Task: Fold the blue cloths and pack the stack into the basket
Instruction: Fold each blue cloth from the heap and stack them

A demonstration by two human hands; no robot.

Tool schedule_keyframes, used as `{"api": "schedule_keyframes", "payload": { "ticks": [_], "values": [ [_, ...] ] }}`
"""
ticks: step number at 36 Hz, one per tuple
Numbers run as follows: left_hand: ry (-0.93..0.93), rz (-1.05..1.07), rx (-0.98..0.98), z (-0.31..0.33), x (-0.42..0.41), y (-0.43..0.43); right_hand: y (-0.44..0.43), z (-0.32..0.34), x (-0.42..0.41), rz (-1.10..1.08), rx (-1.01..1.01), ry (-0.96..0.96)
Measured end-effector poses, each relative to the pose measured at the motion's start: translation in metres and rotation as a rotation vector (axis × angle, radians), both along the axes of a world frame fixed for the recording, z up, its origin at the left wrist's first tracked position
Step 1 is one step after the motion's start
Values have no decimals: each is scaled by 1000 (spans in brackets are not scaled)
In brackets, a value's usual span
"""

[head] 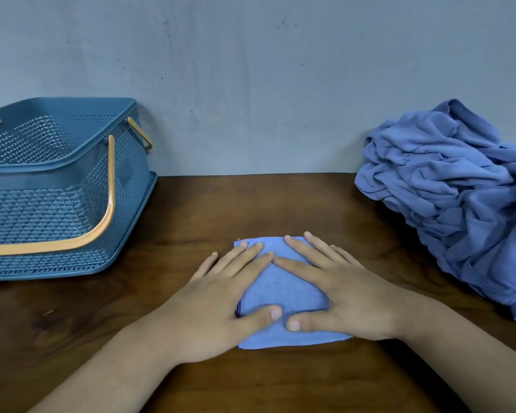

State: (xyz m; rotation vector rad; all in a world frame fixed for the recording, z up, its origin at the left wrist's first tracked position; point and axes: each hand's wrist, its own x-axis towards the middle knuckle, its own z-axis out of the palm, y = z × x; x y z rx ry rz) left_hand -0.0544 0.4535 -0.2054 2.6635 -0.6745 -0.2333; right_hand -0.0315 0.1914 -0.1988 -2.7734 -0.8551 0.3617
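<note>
At about ten o'clock from your hands sits the blue plastic basket (57, 166), mouth up and nothing visible inside. Its orange handles (109, 204) are swung down against the sides, so the opening is free for a stack to drop straight in. It stands well apart from your work, which keeps the middle of the wooden surface (251, 204) free for folding.

Your left hand (221, 296) lies flat on the left half of the folded blue cloth (283, 290), fingers straight and spread, thumb laid across the near edge. It grips nothing; it presses. The cloth is a small square packet at the centre of the surface, directly in front of you at twelve o'clock and close in. Your right hand (340, 290) mirrors the left on the right half, open and flat, and the two sets of fingertips nearly meet at the far edge. My reading is that you are pressing both palms down to set the creases and squeeze air out, so the packet holds its shape.

At two o'clock, against the wall (251, 70), lies the heap of unfolded blue cloths (453, 198), crumpled and loosely piled within your right hand's reach. Judging by its bulk, most of the folding lies ahead and no packing has begun.
</note>
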Motion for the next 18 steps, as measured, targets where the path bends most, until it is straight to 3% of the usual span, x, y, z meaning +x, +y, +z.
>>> {"api": "schedule_keyframes", "payload": {
  "ticks": [4, 11, 18],
  "values": [
    [33, 19, 145, 6, 1, 8, 0, 1, -2, -9, 28, 3],
    [-66, 106, 139, 6, 7, 13, -1, 4, -3, -21, 26, 20],
    [-301, 222, -114, 0, 14, 20, -1, 5, -4, -32, 30, 18]
  ]
}}
